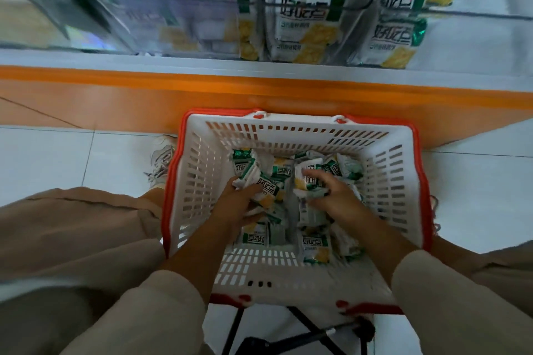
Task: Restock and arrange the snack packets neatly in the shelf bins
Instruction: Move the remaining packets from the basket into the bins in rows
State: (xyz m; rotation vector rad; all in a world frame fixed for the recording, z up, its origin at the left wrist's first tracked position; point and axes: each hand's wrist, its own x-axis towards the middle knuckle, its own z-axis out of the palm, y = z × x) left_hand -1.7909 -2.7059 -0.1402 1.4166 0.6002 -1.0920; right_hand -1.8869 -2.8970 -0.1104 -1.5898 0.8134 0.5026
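Left hand (236, 204): deep in the basket (202, 181), left of centre, fingers curled round a small bunch of snack packets (266, 186) and clamped on them.
Right hand (334, 196): alongside, right of centre, fingers bent over a second packet (310, 183). Thumb and fingers appear to pinch it, though motion blur softens the contact.
Where the stock lies: loose packets (315, 245) cover the basket bottom in a jumble, under and around both hands. The basket stands on the tiled floor (57, 158), close against the orange shelf base (259, 92).
Governing relation: the shelf bins (178, 20) sit above and ahead of both hands, beyond the basket's far rim, so a gripped handful would have to travel up and forward. The left hand is nearer the bins at left, the right hand nearer those at centre and right.
Long axis: packets in the basket point every way. The binned packets (305, 14) are stacked face-out in overlapping columns, so a turn to match them is likely needed.
Look of the packets: small pillow-type sachets, white with green bands, bold dark lettering and a yellow snack picture. They look crinkly and light, and are probably slippery when bunched.
Stage: judged to be gathering stock, with this handful not yet placed.
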